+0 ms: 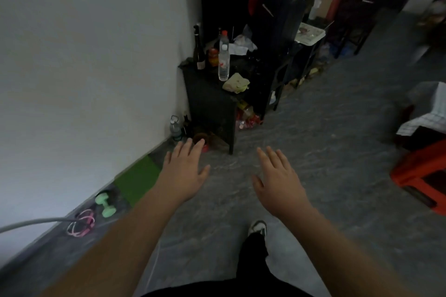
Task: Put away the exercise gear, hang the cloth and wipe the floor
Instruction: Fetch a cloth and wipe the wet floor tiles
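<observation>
Both hands extended over the grey floor, holding nothing.
Head view: left hand and right hand palm-down, fingers straight and spread. Green dumbbell, pink band and green mat lie along the wall; cloth rests on the black cabinet.

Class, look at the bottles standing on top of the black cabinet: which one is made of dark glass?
The tall dark bottle at the cabinet's back left corner, nearest the wall. The clear plastic bottles beside it are see-through, one with a red cap.
</observation>
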`<state>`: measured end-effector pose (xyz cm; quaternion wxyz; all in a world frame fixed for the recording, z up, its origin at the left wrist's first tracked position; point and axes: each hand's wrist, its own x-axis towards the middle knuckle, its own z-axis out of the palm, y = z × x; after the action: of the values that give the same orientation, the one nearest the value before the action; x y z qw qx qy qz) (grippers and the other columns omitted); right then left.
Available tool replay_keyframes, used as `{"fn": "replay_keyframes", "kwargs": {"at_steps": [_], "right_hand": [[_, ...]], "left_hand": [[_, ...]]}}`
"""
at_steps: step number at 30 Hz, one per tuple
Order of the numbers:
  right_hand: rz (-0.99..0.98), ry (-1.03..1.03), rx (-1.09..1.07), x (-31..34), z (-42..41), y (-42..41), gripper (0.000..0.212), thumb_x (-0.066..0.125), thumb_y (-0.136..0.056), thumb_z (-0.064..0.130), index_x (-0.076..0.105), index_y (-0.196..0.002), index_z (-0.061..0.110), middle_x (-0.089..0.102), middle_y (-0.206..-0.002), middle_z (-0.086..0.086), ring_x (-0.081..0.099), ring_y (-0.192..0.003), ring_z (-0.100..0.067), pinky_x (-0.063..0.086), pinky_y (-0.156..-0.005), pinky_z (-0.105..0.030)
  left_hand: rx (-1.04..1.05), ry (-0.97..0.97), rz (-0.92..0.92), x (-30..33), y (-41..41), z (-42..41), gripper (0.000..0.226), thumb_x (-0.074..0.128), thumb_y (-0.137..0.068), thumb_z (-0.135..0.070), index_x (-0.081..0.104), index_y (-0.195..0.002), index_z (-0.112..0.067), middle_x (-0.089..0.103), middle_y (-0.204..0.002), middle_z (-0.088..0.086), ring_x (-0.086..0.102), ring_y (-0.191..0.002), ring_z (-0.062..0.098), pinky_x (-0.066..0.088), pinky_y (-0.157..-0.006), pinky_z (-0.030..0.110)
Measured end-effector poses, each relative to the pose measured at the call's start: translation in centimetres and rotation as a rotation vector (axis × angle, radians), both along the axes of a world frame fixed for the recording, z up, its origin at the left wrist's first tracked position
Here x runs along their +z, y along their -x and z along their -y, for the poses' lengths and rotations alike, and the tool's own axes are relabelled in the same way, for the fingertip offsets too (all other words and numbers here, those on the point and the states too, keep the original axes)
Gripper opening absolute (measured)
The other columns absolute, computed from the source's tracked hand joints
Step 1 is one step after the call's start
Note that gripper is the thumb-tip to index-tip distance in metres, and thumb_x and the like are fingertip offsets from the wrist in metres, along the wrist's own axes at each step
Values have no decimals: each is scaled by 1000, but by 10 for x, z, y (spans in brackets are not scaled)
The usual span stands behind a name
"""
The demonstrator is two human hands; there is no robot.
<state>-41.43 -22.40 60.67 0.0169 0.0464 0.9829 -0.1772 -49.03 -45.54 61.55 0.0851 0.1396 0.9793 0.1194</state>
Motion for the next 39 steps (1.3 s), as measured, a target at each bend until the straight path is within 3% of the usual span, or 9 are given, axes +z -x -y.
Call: {"fn": "replay_keyframes", "kwargs": {"at_steps": [14, 24, 32, 35, 39], "right_hand": [[59, -19, 112, -26, -109, 358, 70, 43, -96, 43, 9, -154, 25, 12, -163, -2, 5, -150, -23, 19, -120, -45], [239, 67, -38, -127, -102, 569, 67, 48, -95, 33, 15, -153, 21, 14, -162, -3, 9, -149, -23, 25, -117, -46], [329, 186, -192, -199, -88, 670, 69, 54, -93, 25, 18, -152, 25, 18, -161, -3, 14, -148, -25, 27, -116, -46], [337, 216, -212, -222, -89, 689, 58, 54, -94, 24, 30, -147, 26, 29, -155, -2, 23, -144, -26, 35, -112, -45], [364, 198, -231, -246, -90, 693, 50, 58, -90, 16, 44, -138, 24, 45, -139, 1, 37, -131, -23, 45, -102, -41]], "left_hand": [[-3, 12, 22, -32, 329, -121, 69, 42, -94, -48, 10, -152, -30, 16, -161, 6, 12, -147, 28, 18, -118, 51], [-158, 74, 243, -132, 556, -152, 70, 44, -95, -44, 9, -153, -26, 12, -161, 4, 10, -148, 27, 16, -119, 49], [-291, 14, 335, -208, 660, -180, 66, 55, -91, -27, 21, -147, -25, 18, -159, 6, 22, -144, 28, 33, -111, 44], [-278, 13, 356, -236, 682, -184, 65, 58, -90, -22, 24, -146, -27, 15, -159, 5, 27, -140, 28, 40, -105, 44], [-319, -8, 389, -263, 695, -189, 56, 60, -88, -17, 36, -138, -25, 27, -150, 3, 34, -133, 25, 46, -98, 41]]}}
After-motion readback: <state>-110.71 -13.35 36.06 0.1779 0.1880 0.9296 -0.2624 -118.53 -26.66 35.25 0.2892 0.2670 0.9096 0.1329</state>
